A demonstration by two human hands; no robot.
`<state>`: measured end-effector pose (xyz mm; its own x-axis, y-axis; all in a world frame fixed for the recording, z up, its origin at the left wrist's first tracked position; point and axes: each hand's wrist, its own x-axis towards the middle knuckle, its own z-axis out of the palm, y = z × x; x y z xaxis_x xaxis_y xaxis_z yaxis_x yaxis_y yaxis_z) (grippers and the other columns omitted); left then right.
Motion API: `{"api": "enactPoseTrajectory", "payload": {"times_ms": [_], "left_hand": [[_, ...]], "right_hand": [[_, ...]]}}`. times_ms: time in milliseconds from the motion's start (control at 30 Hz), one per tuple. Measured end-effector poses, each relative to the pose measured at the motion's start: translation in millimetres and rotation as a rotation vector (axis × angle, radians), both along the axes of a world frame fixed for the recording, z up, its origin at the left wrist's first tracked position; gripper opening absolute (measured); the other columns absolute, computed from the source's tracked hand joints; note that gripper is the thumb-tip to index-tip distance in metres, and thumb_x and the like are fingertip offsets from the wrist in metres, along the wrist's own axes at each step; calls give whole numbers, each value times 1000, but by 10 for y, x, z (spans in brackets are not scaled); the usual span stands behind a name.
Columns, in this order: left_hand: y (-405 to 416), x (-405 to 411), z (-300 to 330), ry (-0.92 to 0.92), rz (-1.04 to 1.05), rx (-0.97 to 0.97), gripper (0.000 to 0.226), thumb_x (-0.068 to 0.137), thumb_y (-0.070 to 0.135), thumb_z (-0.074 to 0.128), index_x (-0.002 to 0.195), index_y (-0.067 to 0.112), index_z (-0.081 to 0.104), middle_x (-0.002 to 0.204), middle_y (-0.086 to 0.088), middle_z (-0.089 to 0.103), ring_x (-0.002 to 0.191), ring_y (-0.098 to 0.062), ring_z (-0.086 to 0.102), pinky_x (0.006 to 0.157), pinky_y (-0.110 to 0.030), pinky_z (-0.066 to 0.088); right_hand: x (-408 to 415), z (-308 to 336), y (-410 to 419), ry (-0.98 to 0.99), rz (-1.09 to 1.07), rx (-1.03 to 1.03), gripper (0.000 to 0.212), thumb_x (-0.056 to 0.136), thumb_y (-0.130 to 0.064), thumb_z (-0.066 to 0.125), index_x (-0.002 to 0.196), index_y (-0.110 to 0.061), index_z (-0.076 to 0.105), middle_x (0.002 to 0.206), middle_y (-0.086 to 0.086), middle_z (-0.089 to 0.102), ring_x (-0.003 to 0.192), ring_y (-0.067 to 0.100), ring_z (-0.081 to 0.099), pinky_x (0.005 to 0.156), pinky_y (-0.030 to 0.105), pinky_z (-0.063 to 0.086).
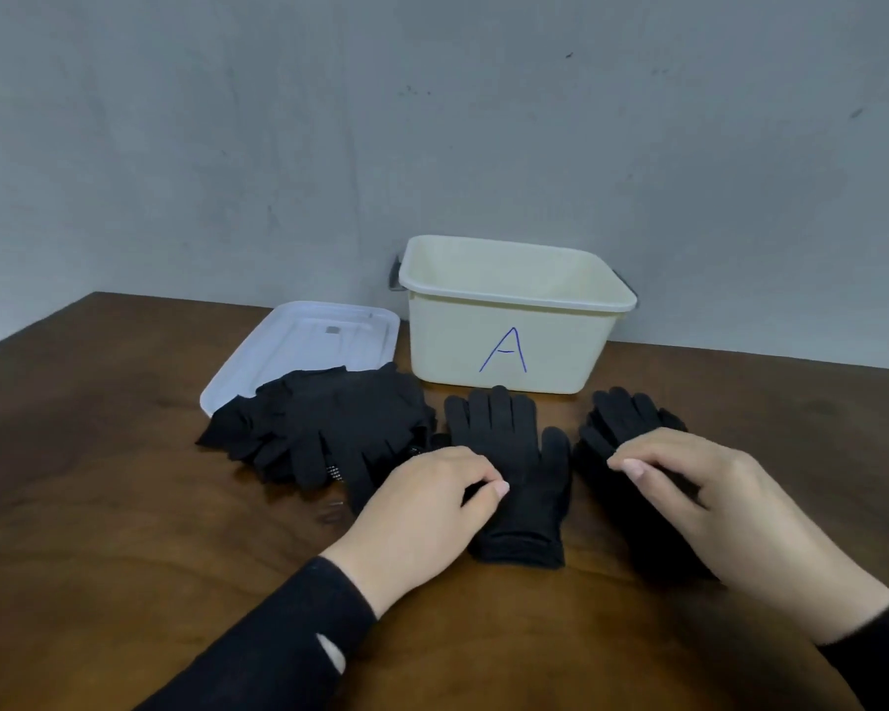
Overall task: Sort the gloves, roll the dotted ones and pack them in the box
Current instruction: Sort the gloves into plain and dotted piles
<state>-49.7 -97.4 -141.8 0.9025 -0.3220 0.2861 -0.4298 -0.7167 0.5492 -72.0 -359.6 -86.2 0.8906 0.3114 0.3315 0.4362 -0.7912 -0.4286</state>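
— What's nearest, working back toward the box?

— Two hands on the tabletop (98,505). The left hand (422,510), fingers curled, pinches the side of a single glove (514,474) lying flat, fingertips pointing at the box (509,346). The right hand (699,484) rests with bent fingers on a small stack of gloves (622,418); whether it grips them I cannot tell.

— And the dotted ones?

— Hard to make out. Left of the box's front, a heap of gloves (329,428) shows one dotted patch at its near edge. It overlaps a white lid (299,346). The box stands open, marked A, its handles partly hidden.
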Motion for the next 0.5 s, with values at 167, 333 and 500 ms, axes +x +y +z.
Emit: {"api": "enactPoseTrajectory", "payload": {"times_ms": [167, 333, 500], "left_hand": [[103, -21, 37, -44, 16, -74, 25, 101, 39, 46, 110, 32, 68, 103, 16, 67, 99, 1, 57, 90, -22, 47], [563, 90, 171, -150, 310, -171, 19, 99, 34, 50, 99, 29, 68, 87, 16, 65, 85, -1, 59, 79, -18, 49], [1227, 408, 86, -82, 812, -172, 28, 93, 47, 55, 106, 25, 66, 87, 13, 63, 81, -9, 58, 68, -28, 46]], "right_hand": [[260, -267, 680, 46, -23, 169, 22, 100, -32, 51, 109, -42, 67, 99, -29, 67, 102, -12, 59, 84, 8, 48], [327, -552, 874, 153, 2, 119, 20, 100, -34, 52, 106, -43, 69, 102, -32, 64, 105, -12, 55, 94, 19, 48], [327, -521, 891, 192, 13, 181, 19, 99, -36, 54, 97, -47, 69, 105, -40, 60, 103, -16, 53, 86, 14, 44]]}}
